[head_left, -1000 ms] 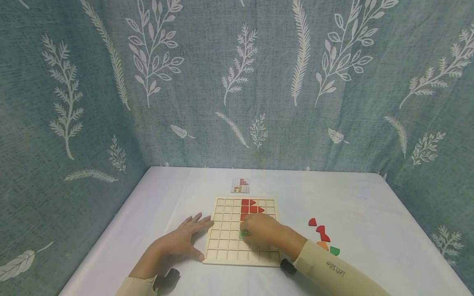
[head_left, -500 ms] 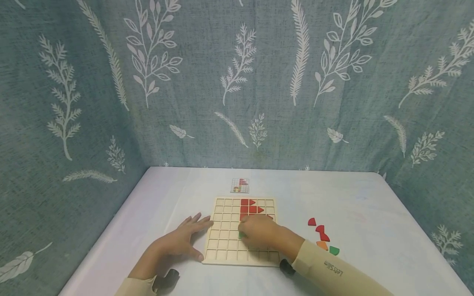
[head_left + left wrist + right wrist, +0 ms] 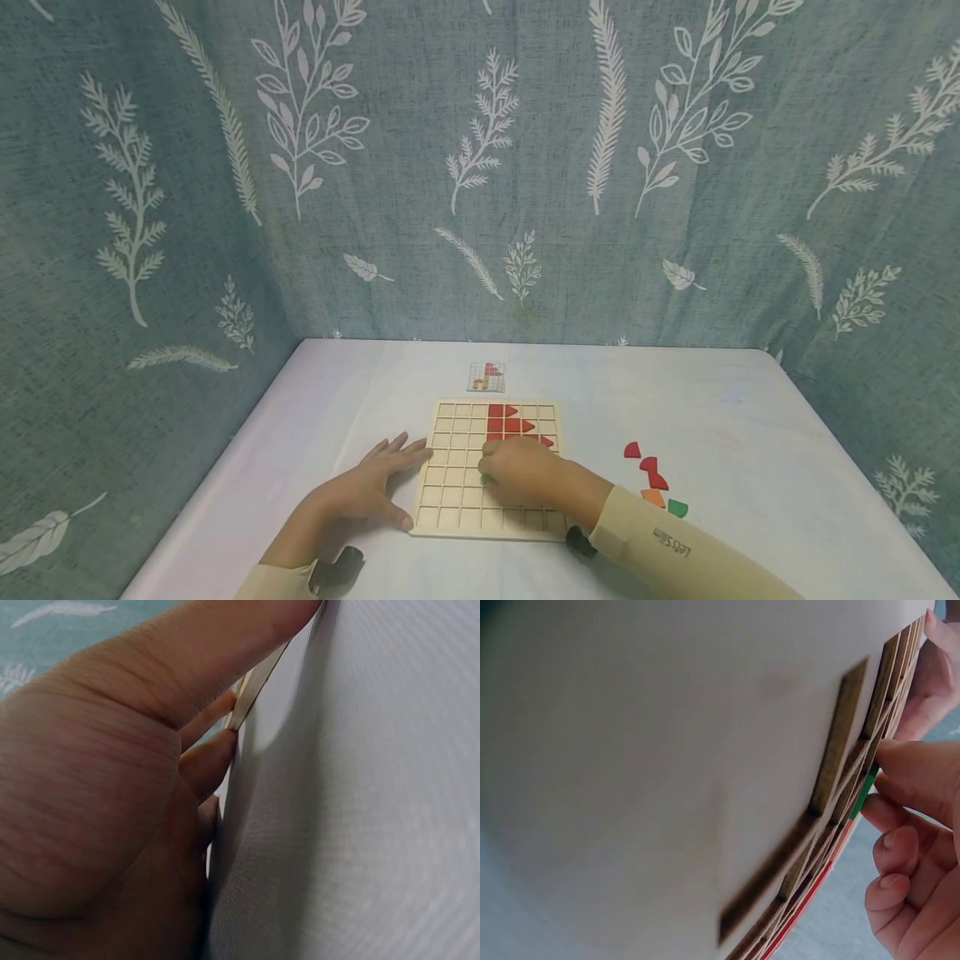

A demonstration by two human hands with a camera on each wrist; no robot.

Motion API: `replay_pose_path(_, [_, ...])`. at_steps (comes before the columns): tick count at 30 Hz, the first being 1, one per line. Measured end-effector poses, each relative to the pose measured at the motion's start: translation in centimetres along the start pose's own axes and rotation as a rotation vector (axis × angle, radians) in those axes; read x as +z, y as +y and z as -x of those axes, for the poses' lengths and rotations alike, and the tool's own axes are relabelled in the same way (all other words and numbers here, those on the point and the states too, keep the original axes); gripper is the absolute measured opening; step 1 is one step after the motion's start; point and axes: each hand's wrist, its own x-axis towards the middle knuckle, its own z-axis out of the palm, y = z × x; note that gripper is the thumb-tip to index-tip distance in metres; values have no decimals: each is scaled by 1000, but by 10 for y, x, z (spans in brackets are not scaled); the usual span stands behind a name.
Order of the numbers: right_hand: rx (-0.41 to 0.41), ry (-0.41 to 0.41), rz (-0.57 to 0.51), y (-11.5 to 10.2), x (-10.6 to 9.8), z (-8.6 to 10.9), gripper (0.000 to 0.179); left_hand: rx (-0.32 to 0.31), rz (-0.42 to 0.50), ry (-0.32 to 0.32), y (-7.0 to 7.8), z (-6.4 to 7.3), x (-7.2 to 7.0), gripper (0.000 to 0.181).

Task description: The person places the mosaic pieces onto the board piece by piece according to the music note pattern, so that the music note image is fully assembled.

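Observation:
A wooden grid board (image 3: 450, 492) lies on the table, with red tiles (image 3: 497, 425) in its upper rows, several ending in points to the right. My right hand (image 3: 525, 471) is over the middle of the board, thumb and forefinger pinching a green tile (image 3: 864, 793) that sits at the grid. The right hand covers the squares beneath it. My left hand (image 3: 367, 483) lies at the board's left side, fingers spread, with fingertips and thumb touching its edge. In the left wrist view, fingers (image 3: 210, 761) meet the board's edge (image 3: 256, 686).
Behind the board lies a small picture card (image 3: 487, 377) showing a coloured grid pattern. To the right are loose pieces: several red quarter-rounds (image 3: 632, 450), an orange piece (image 3: 653, 497) and a green piece (image 3: 678, 507). A patterned curtain (image 3: 480, 167) surrounds the table.
My right hand has shifted slightly left, uncovering a red pointed tile in the third row; less of the green tile shows in the head view. The left hand stays put.

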Motion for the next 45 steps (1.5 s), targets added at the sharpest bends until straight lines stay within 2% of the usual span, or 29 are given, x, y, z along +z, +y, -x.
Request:
replay_pose_path(5, [-59,28,57,2,2,1,4,8,2,3,0,-1,0,112])
replay_pose_path(8, [-86,41,54,4,1,4,5,6,2,8,0,-2,0,112])
replay_pose_path(14, [-45,13,-35,14,-9,19,13,-5,-11,9,1,-2,1,112])
replay_pose_path(18, [-19,-12,-68,28,-19,36,21,-11,-11,6,2,-2,0,113])
replay_pose_path(23, [46,-36,-121,48,-27,58,21,-14,-10,12,2,-1,-1,112])
replay_pose_path(31, [114,-77,-115,65,-24,83,19,-20,-12,11,2,-1,1,113])
replay_pose_path(37, [107,-114,-124,66,-22,94,18,-18,-10,13,1,-1,0,112])
replay_pose_path(45, [76,-98,-141,73,-17,107,20,-13,-1,5,1,-1,0,112])
